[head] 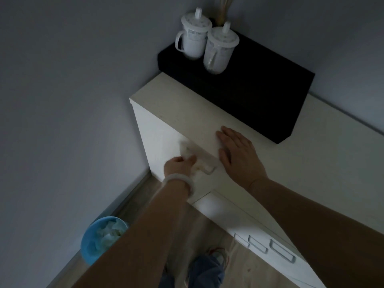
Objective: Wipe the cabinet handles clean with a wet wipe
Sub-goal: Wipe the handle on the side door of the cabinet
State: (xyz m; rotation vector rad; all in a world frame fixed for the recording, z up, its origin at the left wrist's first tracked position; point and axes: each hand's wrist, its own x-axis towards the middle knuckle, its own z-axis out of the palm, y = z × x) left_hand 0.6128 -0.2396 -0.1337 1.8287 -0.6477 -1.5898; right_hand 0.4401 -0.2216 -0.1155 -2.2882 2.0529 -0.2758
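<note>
A white cabinet [153, 129] stands in a dim corner. My left hand [179, 165] grips a pale, blurred wet wipe [188, 149] and presses it against the long handle [207, 168] on the top of the cabinet's front. My right hand [236, 151] lies flat, fingers spread, on the cabinet's beige top [187, 109] just above that handle, holding nothing. Three more handles [281, 250] show lower right on the cabinet's front. A pale bangle sits on my left wrist.
A black box [259, 96] lies on the cabinet top at the back, with two lidded white mugs [205, 42] on it. A blue bin [101, 238] with crumpled wipes stands on the wooden floor by the wall. My feet show below.
</note>
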